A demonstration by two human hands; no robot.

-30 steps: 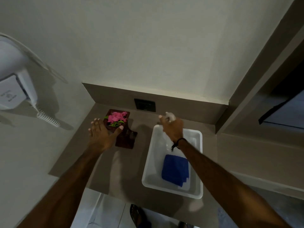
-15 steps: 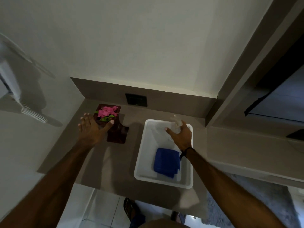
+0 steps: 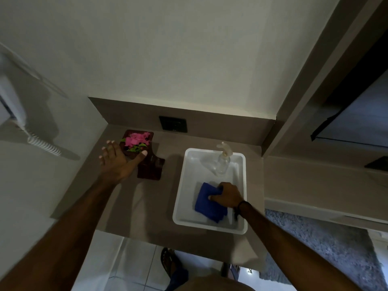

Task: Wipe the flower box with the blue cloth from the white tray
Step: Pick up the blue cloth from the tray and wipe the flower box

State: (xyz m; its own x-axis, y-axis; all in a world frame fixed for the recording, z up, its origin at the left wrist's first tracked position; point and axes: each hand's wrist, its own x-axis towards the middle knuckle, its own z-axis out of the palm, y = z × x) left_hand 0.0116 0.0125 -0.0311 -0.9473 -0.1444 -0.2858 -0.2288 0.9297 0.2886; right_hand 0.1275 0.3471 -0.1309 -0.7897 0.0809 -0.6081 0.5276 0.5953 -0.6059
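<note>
A dark brown flower box (image 3: pixel 150 169) with pink flowers (image 3: pixel 137 139) stands at the back left of the brown counter. My left hand (image 3: pixel 117 162) rests against its left side, fingers spread, thumb across its front edge. A white tray (image 3: pixel 189 185) sits to the right on the counter. Inside it lies a folded blue cloth (image 3: pixel 206 203). My right hand (image 3: pixel 227 195) is down in the tray, fingers closed on the cloth's upper right corner.
A clear spray bottle (image 3: pixel 223 161) stands in the tray's far end. A dark wall socket (image 3: pixel 173 123) is behind the counter. A wall phone with coiled cord (image 3: pixel 43 144) hangs at left. A lower shelf (image 3: pixel 315 181) adjoins on the right; my foot (image 3: pixel 170 261) shows below.
My right hand let go of the spray bottle, left it standing in the tray's far end, and moved back onto the blue cloth. The left hand stayed at the flower box.
</note>
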